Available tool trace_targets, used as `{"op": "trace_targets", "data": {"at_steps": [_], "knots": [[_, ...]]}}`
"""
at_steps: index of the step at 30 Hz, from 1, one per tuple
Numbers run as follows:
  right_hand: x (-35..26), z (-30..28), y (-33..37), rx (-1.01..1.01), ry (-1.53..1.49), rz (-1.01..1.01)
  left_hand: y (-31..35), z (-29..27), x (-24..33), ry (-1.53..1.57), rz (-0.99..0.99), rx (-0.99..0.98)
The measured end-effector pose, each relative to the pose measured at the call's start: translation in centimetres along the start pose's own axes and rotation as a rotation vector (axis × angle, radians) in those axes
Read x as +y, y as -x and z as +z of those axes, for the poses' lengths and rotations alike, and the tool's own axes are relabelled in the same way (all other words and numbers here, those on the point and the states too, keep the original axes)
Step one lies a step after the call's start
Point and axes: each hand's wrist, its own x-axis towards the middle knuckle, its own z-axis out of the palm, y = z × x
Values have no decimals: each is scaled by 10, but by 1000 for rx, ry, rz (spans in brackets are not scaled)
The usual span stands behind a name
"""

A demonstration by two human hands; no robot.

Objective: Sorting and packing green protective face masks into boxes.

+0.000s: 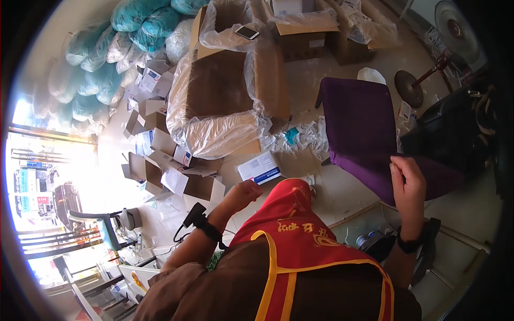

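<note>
My left hand (243, 196) hangs in front of my red apron (292, 208) with its fingers curled in, and nothing shows in it. Just beyond it a flat white box with a blue band (260, 168) lies on the floor; the hand seems apart from it. My right hand (408, 181) is raised before the purple-covered chair (360, 115), loosely closed, with no object visible in it. Whether it touches the purple cover cannot be made out. A dark strap with a black device (196, 215) sits on my left wrist, and a dark band (409, 245) on the right.
Ahead stands a large carton lined with clear plastic (214, 131); a phone (247, 32) rests at its far side. Opened small boxes (187, 184) litter the floor at left, below stacked teal bags (88, 85). Paper scraps (308, 136) lie mid-floor. A standing fan (409, 88) is far right.
</note>
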Motion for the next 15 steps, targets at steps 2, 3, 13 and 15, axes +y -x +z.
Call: {"op": "trace_targets", "data": {"at_steps": [2, 3, 13, 15], "knots": [[22, 0, -14, -22, 49, -37, -3, 14, 1, 86, 0, 57], [32, -1, -17, -36, 100, -74, -5, 20, 3, 167, 8, 115], [76, -10, -9, -195, -139, 157, -65, 31, 36, 222, -37, 106], [75, -11, -12, -199, -146, 165, -91, 34, 44, 218, -19, 82]]}}
